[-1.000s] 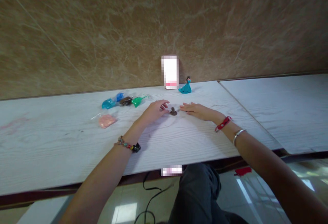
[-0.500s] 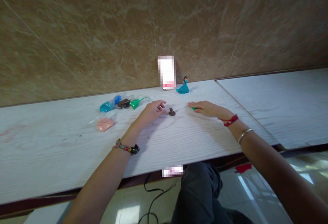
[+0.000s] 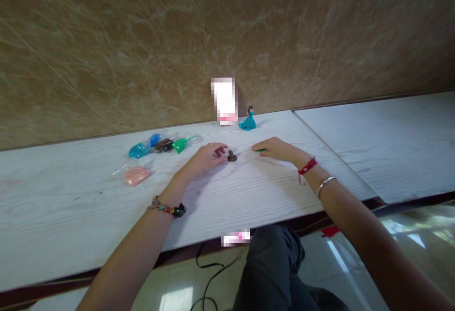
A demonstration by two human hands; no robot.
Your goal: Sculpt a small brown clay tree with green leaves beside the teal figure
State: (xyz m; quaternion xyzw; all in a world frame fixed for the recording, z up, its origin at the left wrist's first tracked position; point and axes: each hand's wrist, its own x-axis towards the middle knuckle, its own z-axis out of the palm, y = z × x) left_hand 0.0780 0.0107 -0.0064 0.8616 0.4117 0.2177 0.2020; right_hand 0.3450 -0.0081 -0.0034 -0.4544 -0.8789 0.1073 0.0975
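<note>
My left hand (image 3: 209,155) rests on the table with its fingers apart and slightly bent. Its fingertips are right beside a small brown clay piece (image 3: 232,157), which has a round flat base and a knob standing on top. To the right, my right hand (image 3: 275,149) is closed over a small green piece (image 3: 261,150), probably clay. Only a sliver of the green shows under the fingers. Behind the hands stands a small doll figure (image 3: 248,120) in a teal dress.
Bags of light blue (image 3: 139,150), dark blue (image 3: 155,139), brown (image 3: 164,145) and green clay (image 3: 179,145) lie left, with a peach-coloured bag (image 3: 137,176) nearer. A blurred-out upright rectangle (image 3: 224,101) leans on the wall. The white table (image 3: 220,206) ends above my knee.
My right hand has gone from lying flat to bent fingers around the green piece. The view has shifted slightly, moving everything left. My left hand stays beside the brown piece.
</note>
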